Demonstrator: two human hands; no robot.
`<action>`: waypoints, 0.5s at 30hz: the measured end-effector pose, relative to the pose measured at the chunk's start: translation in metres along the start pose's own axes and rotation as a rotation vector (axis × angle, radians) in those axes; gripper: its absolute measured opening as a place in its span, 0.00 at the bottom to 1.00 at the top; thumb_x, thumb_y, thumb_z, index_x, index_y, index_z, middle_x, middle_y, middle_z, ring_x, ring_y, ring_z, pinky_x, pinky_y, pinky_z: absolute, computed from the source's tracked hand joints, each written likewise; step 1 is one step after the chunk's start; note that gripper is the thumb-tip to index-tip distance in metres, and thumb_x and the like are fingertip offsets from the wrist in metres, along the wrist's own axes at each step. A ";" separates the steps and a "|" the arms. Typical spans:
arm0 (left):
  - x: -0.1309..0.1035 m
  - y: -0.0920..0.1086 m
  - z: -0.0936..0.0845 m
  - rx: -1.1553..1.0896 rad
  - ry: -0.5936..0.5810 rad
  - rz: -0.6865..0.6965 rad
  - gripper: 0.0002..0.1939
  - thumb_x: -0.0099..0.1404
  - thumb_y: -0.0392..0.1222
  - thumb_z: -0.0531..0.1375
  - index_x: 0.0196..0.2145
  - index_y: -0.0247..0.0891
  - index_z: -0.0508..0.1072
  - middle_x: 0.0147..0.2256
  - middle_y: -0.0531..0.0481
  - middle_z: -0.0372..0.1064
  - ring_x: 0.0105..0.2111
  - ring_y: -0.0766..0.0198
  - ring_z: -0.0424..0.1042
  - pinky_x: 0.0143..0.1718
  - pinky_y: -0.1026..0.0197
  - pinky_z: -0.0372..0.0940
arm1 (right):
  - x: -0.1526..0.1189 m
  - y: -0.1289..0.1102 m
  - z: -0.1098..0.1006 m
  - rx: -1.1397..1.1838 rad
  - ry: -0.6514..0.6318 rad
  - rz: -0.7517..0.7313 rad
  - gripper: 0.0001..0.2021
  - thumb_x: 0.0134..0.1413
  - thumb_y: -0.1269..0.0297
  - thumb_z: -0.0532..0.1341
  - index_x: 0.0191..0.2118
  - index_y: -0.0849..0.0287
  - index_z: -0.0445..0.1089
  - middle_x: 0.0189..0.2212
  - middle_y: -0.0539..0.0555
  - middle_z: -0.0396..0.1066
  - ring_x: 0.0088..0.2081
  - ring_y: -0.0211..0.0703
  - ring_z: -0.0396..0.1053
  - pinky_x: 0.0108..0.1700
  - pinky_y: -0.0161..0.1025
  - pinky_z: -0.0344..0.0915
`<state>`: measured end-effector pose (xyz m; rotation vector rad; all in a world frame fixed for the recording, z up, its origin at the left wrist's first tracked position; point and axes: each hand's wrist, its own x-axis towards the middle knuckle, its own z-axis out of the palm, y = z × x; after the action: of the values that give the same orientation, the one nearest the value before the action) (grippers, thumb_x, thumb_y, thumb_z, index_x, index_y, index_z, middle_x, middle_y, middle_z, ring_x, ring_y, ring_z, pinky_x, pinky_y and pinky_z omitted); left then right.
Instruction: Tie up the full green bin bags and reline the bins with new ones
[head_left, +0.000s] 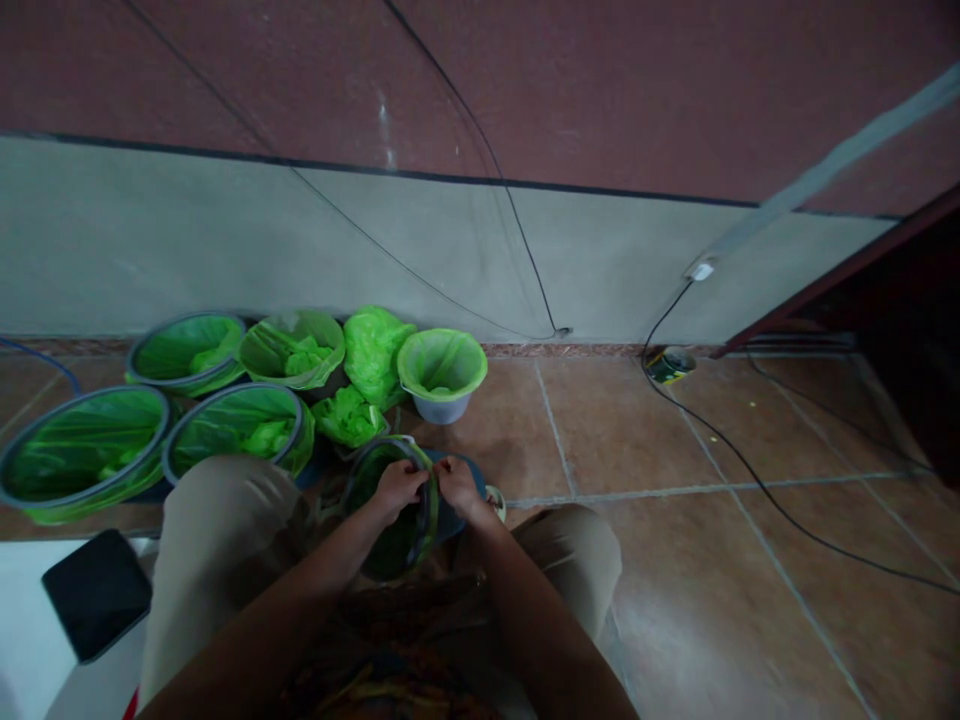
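Between my knees is a blue-grey bin (390, 555) with a green plastic bag lining it, tilted so that its mouth faces left. My left hand (401, 487) reaches over the opening from the inside, its fingers closed at the right side of the rim. On the outer side of the same rim, my right hand (457, 485) pinches the bag's edge close to the left hand. The fingertips of both hands nearly meet, and exactly how the bag's edge is folded there is too small to make out.
Several bins with green liners stand to the left, among them a grey-rimmed bin (90, 395). A pale bucket (442, 405) and a bunched green bag (375, 350) are by the wall. A black phone-like slab (97, 595) lies at left; a tin (670, 364) and black cable (739, 455) at right.
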<state>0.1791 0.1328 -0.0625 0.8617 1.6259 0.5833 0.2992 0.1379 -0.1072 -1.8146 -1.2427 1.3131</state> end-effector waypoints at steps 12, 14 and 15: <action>0.005 -0.002 0.004 0.045 -0.035 -0.012 0.09 0.56 0.42 0.64 0.26 0.33 0.71 0.20 0.52 0.68 0.22 0.66 0.70 0.24 0.64 0.70 | 0.000 0.009 0.007 0.113 0.007 0.077 0.07 0.53 0.68 0.57 0.28 0.60 0.69 0.26 0.52 0.71 0.28 0.37 0.66 0.31 0.33 0.60; 0.007 -0.002 0.006 0.053 -0.045 -0.015 0.09 0.57 0.41 0.63 0.26 0.34 0.70 0.19 0.53 0.66 0.20 0.66 0.69 0.24 0.63 0.70 | 0.002 0.012 0.007 0.132 0.006 0.084 0.06 0.53 0.67 0.57 0.28 0.60 0.69 0.27 0.52 0.71 0.29 0.38 0.66 0.32 0.32 0.61; 0.008 -0.002 0.007 0.060 -0.043 -0.014 0.09 0.58 0.41 0.63 0.26 0.34 0.70 0.19 0.54 0.66 0.20 0.67 0.69 0.24 0.63 0.70 | 0.003 0.013 0.006 0.142 0.005 0.086 0.06 0.53 0.67 0.57 0.28 0.60 0.69 0.27 0.52 0.72 0.30 0.38 0.67 0.32 0.32 0.62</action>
<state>0.1851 0.1374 -0.0702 0.9004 1.6158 0.5054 0.2979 0.1348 -0.1215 -1.7861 -1.0509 1.4053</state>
